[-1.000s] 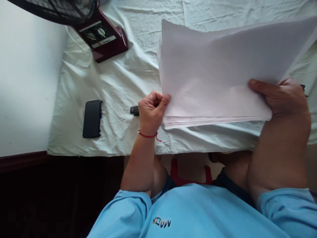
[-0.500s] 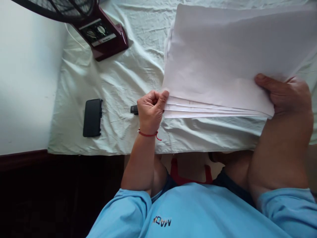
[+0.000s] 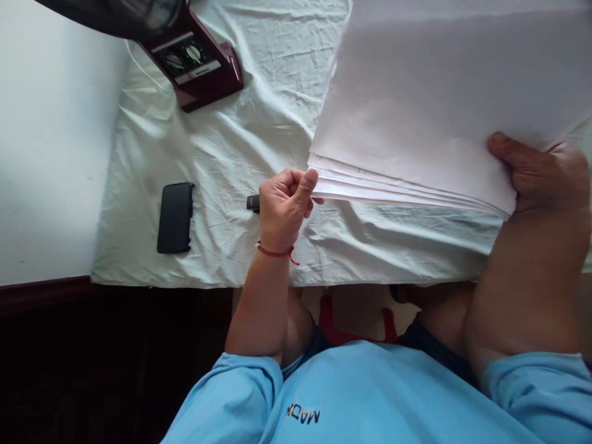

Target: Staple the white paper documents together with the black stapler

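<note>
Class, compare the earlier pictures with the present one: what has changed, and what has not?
The paper stack moved farther away and rightward with the right hand gripping it. Its lower edges fan out more at the left, where the left hand has released the top sheet and pinches sheets beneath. The fan and black rectangular object stayed put.

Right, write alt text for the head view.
A person's left hand and right hand hold a stack of white sheets, edges fanned, over a pale cloth. On the left: a flat black object and a maroon-based fan.
</note>
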### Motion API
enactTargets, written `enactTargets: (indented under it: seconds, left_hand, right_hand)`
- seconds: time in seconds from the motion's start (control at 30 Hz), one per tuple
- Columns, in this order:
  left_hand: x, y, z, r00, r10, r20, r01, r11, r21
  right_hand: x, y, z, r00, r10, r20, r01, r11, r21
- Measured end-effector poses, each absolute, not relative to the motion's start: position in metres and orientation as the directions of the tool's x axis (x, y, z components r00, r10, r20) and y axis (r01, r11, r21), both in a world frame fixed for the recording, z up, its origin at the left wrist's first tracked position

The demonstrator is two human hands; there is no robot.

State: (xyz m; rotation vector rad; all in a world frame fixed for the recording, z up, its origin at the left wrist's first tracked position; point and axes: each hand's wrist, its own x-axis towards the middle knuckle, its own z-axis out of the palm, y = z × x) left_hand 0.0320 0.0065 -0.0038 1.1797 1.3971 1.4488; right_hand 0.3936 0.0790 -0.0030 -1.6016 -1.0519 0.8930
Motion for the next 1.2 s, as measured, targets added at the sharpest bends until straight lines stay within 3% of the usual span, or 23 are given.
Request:
enactTargets:
  seconds: [0.23,0.47,0.57,0.73,1.2]
  left_hand:
    - [0.03,0.004,-0.005,-0.278,0.955,0.106,0.089,-0.084,0.992]
    - [0.032,0.007,-0.011,-0.299,0.952,0.065,0.002,-0.068,0.998]
    - [0.031,0.007,-0.012,-0.325,0.938,0.118,0.064,-0.103,0.993]
    - [0.03,0.007,-0.007,-0.382,0.898,0.218,0.155,-0.17,0.973]
    - [0.032,0.006,-0.006,-0.372,0.902,0.221,0.103,-0.197,0.975]
  right_hand:
    - [0.391,0.081,-0.006,0.324,0.946,-0.008,0.11,-0.046,-0.993]
    - [0.387,0.071,0.003,0.363,0.928,-0.085,0.187,-0.162,-0.969]
    - [0.385,0.068,0.007,0.36,0.925,-0.122,0.214,-0.209,-0.954]
    - [0.379,0.064,0.011,0.346,0.929,-0.131,0.174,-0.201,-0.964]
    - [0.384,0.059,0.008,0.359,0.922,-0.145,0.201,-0.228,-0.953]
